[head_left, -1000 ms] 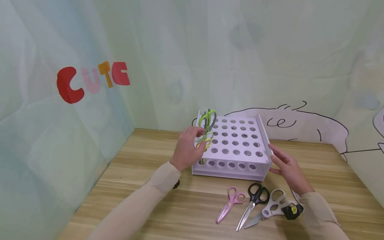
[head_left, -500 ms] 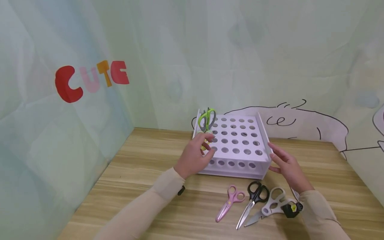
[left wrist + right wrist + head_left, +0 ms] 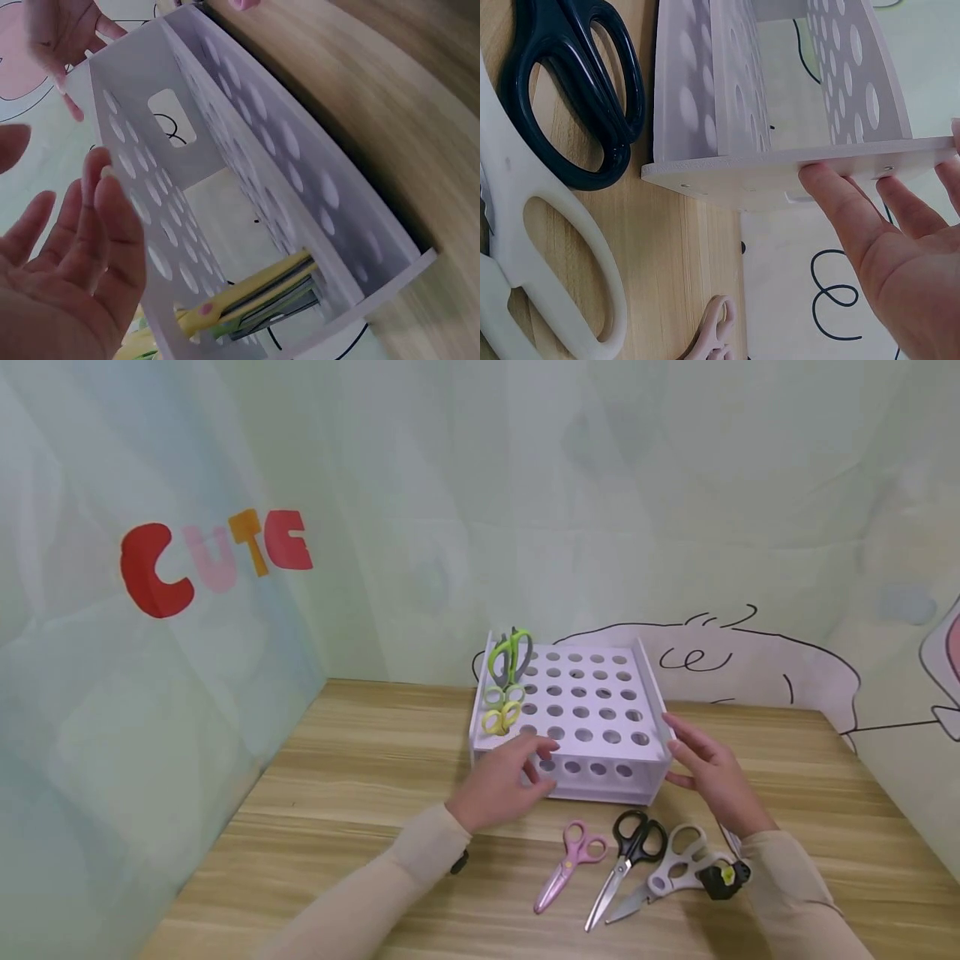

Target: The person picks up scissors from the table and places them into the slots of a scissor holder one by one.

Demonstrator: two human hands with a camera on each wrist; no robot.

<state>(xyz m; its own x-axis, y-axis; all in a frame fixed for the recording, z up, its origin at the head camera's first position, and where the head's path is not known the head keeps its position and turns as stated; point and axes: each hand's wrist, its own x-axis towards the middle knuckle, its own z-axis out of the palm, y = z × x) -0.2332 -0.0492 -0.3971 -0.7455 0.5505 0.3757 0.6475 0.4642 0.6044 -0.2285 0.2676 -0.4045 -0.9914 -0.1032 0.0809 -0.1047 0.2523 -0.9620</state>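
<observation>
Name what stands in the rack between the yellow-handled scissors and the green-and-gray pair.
Scissors with small pale green handles stand between the yellow-handled scissors and the green-and-gray pair, as the head view shows.

A wood-grain table [image 3: 322,752] before us, the pale green backdrop [image 3: 420,485] we face, red, pink and orange letters [image 3: 217,580] spelling CUTE, a black-outlined cartoon drawing [image 3: 757,678].

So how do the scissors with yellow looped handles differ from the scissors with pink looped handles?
The yellow-looped scissors stand handles-up in the white perforated rack, while the pink-looped scissors lie flat on the wooden table. From the head view, the yellow-looped scissors show mainly their loops, whereas the pink-looped scissors show from loops to tip. Both have two finger loops.
</observation>
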